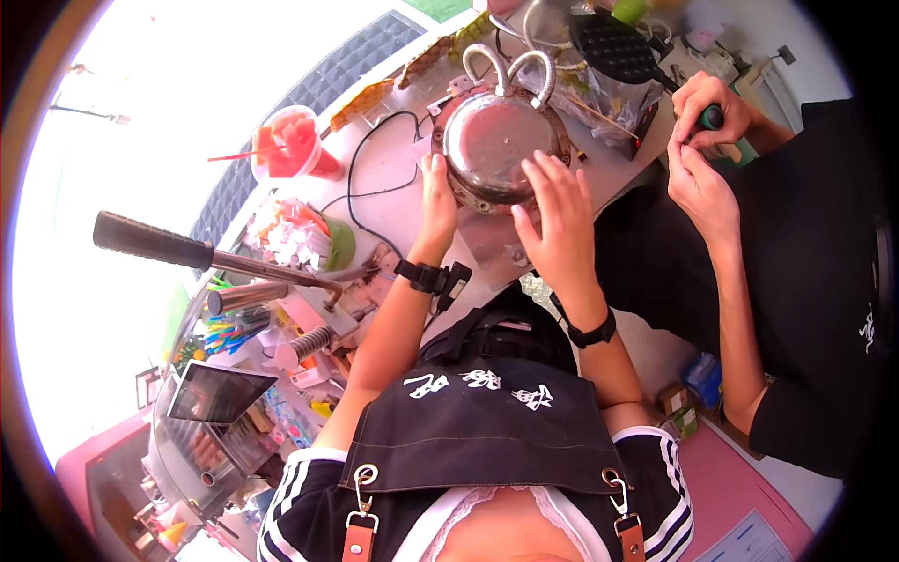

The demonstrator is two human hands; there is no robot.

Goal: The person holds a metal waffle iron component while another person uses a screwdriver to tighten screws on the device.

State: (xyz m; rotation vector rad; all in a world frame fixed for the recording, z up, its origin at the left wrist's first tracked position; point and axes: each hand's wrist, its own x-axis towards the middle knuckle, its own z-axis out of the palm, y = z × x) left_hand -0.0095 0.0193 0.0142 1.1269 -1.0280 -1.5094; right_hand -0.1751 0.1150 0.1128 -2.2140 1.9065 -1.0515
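A round, shiny metal device [489, 140] with two looped braided hoses on top rests on the light counter [393, 187]. My left hand [435, 199] is at its left side, fingers extended upward, the fingertips near or on the rim. My right hand [554, 215] has its fingers spread at the device's lower right, fingertips on or just over the metal surface. Dark cables [351, 192] run over the counter to the left of the device.
At the left stand a red drink cup [295, 140], a green container of paper pieces [339, 239], a long-handled metal press [262, 267] and a screen [213, 393]. At the right, another person [805, 262] in black holds a black waffle pan [609, 47] by its handle.
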